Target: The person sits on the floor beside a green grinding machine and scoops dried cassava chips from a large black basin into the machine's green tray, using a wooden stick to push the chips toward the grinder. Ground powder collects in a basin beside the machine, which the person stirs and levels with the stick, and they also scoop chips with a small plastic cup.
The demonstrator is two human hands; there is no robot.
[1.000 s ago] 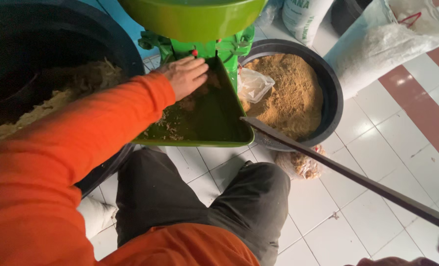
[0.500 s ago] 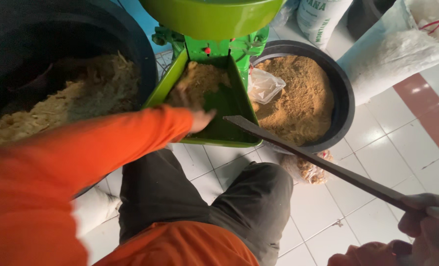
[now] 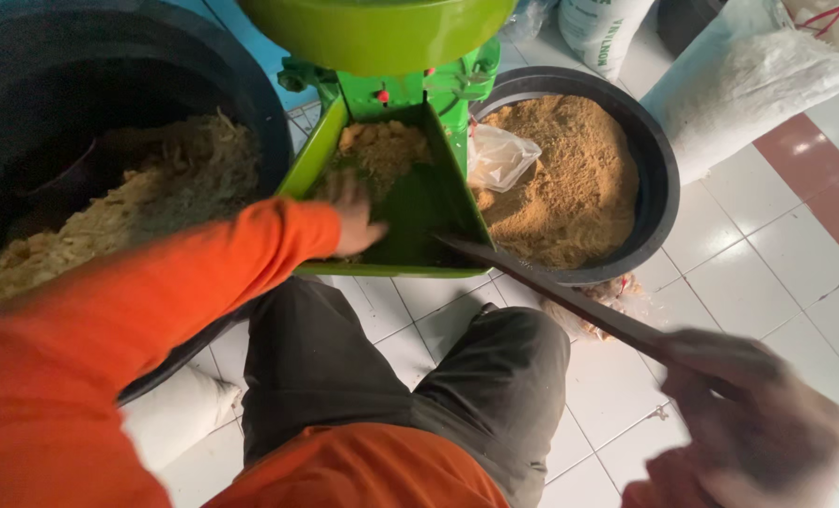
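Your left hand (image 3: 354,214) lies in the green chute (image 3: 419,202), fingers spread on the brown meal (image 3: 382,150); your right hand (image 3: 749,423) grips the long blade (image 3: 551,287) beside it; sweep gently.

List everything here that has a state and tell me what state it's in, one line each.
Green chute tray: partly covered with brown mash near its top.
Right black tub: nearly full of brown meal.
Left black tub: holding pale shredded material.
Clear plastic bag: crumpled, lying on the meal.
Left hand: reaching into the tray.
Right hand: blurred, gripping a long flat stick.
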